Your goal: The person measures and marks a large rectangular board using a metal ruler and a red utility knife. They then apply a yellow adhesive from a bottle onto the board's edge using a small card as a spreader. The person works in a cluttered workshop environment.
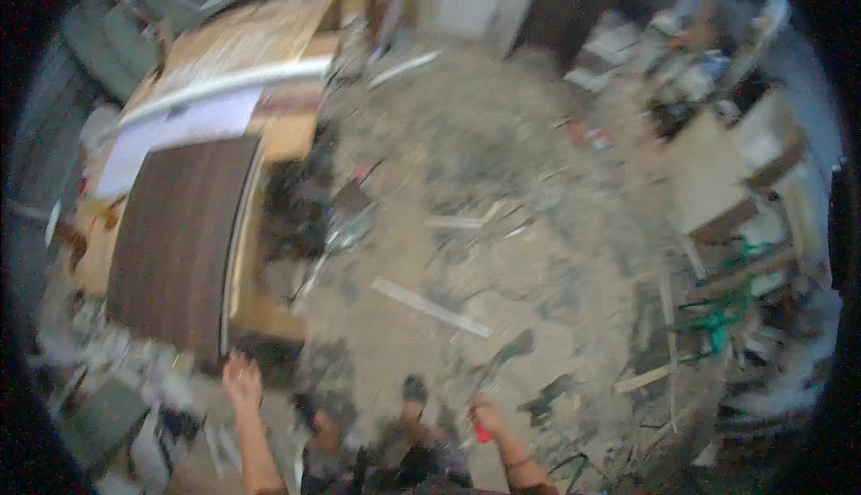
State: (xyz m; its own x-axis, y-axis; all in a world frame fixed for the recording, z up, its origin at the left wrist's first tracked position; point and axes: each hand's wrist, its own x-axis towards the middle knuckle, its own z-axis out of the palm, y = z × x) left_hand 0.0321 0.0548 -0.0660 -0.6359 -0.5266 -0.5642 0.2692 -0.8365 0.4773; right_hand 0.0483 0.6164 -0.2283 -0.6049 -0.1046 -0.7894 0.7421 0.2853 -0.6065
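Note:
My left hand (242, 378) is by the near right corner of a dark brown wood-grain board (184, 244). Its fingers look stretched out and hold nothing that I can see; whether they touch the board's edge is blurred. The board lies flat on a low stack with lighter wooden panels. Low on the right, my right hand (485, 408) is closed around a tool with a red handle (482, 432). A dark, narrow shape runs up and away from this hand, perhaps part of the tool, but motion blur hides its kind.
White strips (430, 307) and scraps litter the dusty floor (502, 262). Beyond the brown board lie a pale lilac panel (179, 141) and a plywood sheet (256, 33). Boards, a green object (717, 325) and debris are piled on the right. A dark panel (574, 2) stands at the back.

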